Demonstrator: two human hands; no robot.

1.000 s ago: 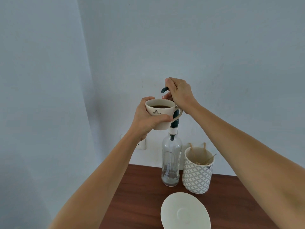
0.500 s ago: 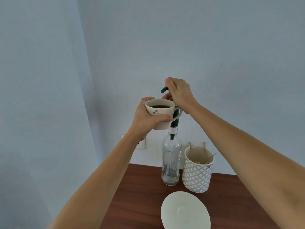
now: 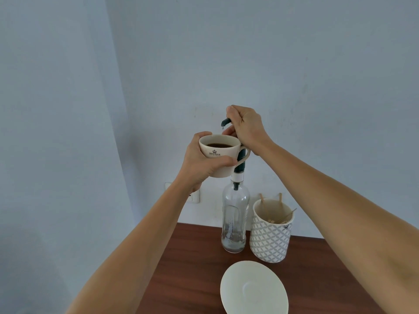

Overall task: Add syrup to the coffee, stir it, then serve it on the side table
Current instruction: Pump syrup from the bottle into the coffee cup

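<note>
My left hand (image 3: 204, 165) grips a cream coffee cup (image 3: 218, 155) with dark coffee in it, lifted high above the table. The cup sits just under the dark spout of the pump (image 3: 225, 121) on a clear glass syrup bottle (image 3: 234, 220). My right hand (image 3: 246, 129) is closed over the pump head. A drop hangs at the spout tip. The bottle stands on the wooden table (image 3: 192, 257) and holds only a little liquid at its bottom.
A white patterned holder (image 3: 271, 239) with several wooden stir sticks stands right of the bottle. A white saucer (image 3: 254, 288) lies at the table's near edge. A wall socket (image 3: 193, 196) is behind my left wrist. The wall corner is at the left.
The cup and both hands have stayed almost still. The pump head sits very slightly higher than one second ago.
</note>
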